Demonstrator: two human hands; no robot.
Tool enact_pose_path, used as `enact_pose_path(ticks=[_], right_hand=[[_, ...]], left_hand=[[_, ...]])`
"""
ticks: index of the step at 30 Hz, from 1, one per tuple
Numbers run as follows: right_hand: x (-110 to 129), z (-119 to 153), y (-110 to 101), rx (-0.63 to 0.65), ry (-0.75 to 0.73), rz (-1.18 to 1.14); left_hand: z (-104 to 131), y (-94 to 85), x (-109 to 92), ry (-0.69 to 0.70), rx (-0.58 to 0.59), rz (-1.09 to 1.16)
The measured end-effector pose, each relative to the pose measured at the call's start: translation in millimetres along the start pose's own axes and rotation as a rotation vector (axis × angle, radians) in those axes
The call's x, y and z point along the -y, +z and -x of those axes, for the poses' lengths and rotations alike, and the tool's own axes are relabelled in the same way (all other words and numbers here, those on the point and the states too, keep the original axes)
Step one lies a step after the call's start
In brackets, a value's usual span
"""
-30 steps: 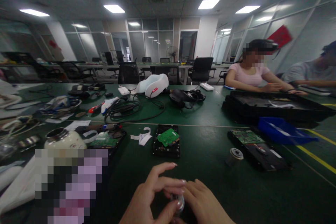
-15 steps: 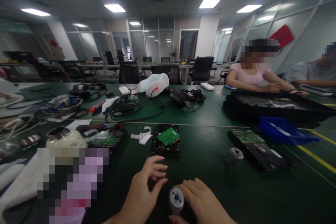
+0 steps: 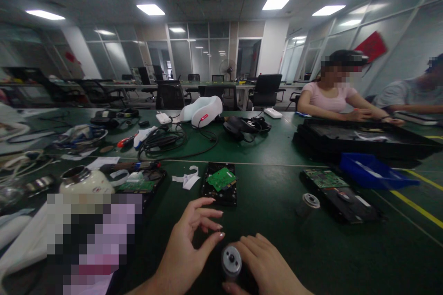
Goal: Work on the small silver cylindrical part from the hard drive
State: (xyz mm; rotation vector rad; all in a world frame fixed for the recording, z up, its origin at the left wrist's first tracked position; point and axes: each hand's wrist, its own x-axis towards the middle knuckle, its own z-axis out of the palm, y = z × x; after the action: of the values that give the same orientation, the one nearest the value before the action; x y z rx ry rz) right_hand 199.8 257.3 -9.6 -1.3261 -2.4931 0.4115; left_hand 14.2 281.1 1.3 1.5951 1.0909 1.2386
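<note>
Right hand (image 3: 270, 262) has its thumb and index finger wrapped around a metal cylinder (image 3: 231, 262), holding it pretty much upright at the near edge, middle of the view, top face showing a dark center. Left hand (image 3: 190, 244) is just to the left of it, fingers loosely curled and parted, so released, not touching the cylinder. Bit farther out there's a black drive (image 3: 226, 198) with a loose-looking green board (image 3: 220, 179) on top, and some white paper strips (image 3: 188, 178) to its left. Over on the right, a second cylinder (image 3: 308, 205) stands near another black drive (image 3: 360, 207), with a blue tray (image 3: 367, 183) beyond that. Far right, a person in pink (image 3: 327, 97) sits behind black trays (image 3: 318, 150).
</note>
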Motion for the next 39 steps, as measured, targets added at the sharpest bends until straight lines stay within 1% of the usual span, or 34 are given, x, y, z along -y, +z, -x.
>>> enact_pose_path(ticks=[1, 3, 6, 8, 11, 14, 20, 27, 31, 33, 36, 39], right_hand=[[0.3, 0.1, 0.1, 0.010, 0.005, -0.002], [1.2, 0.6, -0.5, 0.016, 0.006, -0.011], [2.2, 1.2, -1.8, 0.001, -0.009, -0.024], [2.2, 1.3, -2.3, -0.006, -0.018, -0.024], [1.6, 1.0, -1.5, -0.006, -0.022, -0.022], [0.8, 0.8, 0.2, -0.013, -0.022, -0.012], [-1.8, 1.4, 2.2, -0.019, -0.038, -0.035], [-5.3, 2.2, 7.5, -0.055, -0.042, -0.039], [-7.6, 3.3, 10.0, -0.072, -0.066, -0.047], [-8.2, 3.7, 10.7, -0.075, -0.070, -0.058], [-8.3, 4.2, 11.7, -0.076, -0.057, -0.067], [-7.9, 4.4, 11.8, -0.058, -0.049, -0.067]], left_hand=[[0.6, -0.4, -4.8, 0.025, -0.001, 0.071], [2.5, -1.4, -14.1, 0.071, 0.039, 0.174], [6.3, -2.4, -21.7, 0.123, 0.114, 0.136], [8.4, -2.2, -22.2, 0.149, 0.146, 0.094], [10.1, -1.6, -21.1, 0.148, 0.184, 0.085], [10.8, -1.7, -21.2, 0.159, 0.188, 0.083], [11.9, -0.8, -23.0, 0.246, 0.176, 0.083], [9.6, -1.9, -23.5, 0.204, 0.252, 0.025], [9.9, -5.3, -23.7, 0.244, 0.330, 0.014], [10.5, -6.6, -25.7, 0.241, 0.361, 0.022], [10.4, -7.4, -29.6, 0.212, 0.372, 0.018], [9.0, -6.8, -30.3, 0.210, 0.345, 0.028]])
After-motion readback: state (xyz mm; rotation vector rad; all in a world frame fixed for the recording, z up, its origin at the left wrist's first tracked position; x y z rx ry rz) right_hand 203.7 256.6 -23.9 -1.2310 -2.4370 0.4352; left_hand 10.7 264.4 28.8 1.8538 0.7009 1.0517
